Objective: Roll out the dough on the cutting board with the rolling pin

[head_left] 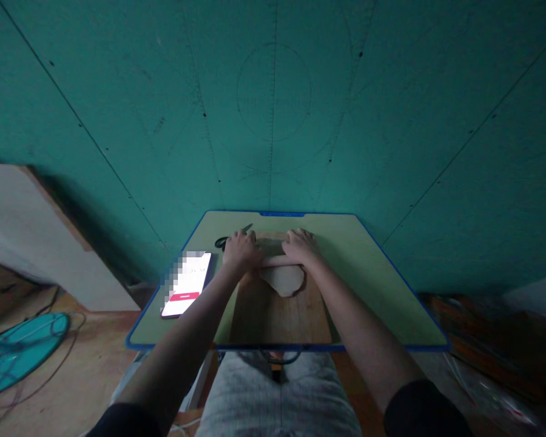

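Observation:
A pale rolling pin [275, 261] lies crosswise over a flattened sheet of dough [284, 281], whose near part bulges toward me in a rounded shape. My left hand [242, 249] is closed on the pin's left end, and my right hand [301, 245] is closed on its right end. Both hands partly hide the pin. Underneath is a wooden cutting board [279, 325], its near half bare. Close to my left hand, a pair of scissors [221, 243] with dark handles is partly covered by that hand.
The small table [377, 297] has a pale top and blue edging. A lit phone [188, 288] lies on its left side, near my left forearm. A green wall [273, 121] rises behind the table. Cables and a teal round object [25, 352] are on the floor at left.

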Demonstrator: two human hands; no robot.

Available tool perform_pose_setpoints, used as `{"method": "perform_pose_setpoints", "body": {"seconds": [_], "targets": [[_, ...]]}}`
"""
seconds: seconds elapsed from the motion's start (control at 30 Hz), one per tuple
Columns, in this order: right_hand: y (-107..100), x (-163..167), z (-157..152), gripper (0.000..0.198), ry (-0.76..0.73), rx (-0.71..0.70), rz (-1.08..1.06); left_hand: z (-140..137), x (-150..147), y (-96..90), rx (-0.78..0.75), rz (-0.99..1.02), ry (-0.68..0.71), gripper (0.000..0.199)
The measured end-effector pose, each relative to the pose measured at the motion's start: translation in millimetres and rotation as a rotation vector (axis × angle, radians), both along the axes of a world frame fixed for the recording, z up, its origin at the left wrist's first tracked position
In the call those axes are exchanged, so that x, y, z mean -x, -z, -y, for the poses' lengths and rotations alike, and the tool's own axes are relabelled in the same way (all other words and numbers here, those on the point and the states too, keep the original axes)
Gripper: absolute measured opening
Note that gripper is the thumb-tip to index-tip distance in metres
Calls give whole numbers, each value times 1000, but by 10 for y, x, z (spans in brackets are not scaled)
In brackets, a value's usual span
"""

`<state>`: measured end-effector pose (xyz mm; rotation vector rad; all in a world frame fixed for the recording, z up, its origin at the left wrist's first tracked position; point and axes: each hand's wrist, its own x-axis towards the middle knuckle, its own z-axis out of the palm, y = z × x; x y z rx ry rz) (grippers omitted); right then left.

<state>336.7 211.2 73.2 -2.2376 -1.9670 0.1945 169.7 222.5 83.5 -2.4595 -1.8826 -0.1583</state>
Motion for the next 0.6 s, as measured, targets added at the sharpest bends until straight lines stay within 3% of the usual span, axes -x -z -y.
{"method": "perform_pose_setpoints", "body": {"seconds": [0.27, 0.6], "targets": [[62, -21, -90, 47, 13, -7, -9, -137, -16, 34, 38, -2, -25, 41], [-33, 65, 287, 50, 4, -33, 61, 234, 26, 52, -12, 21, -39, 51]]}}
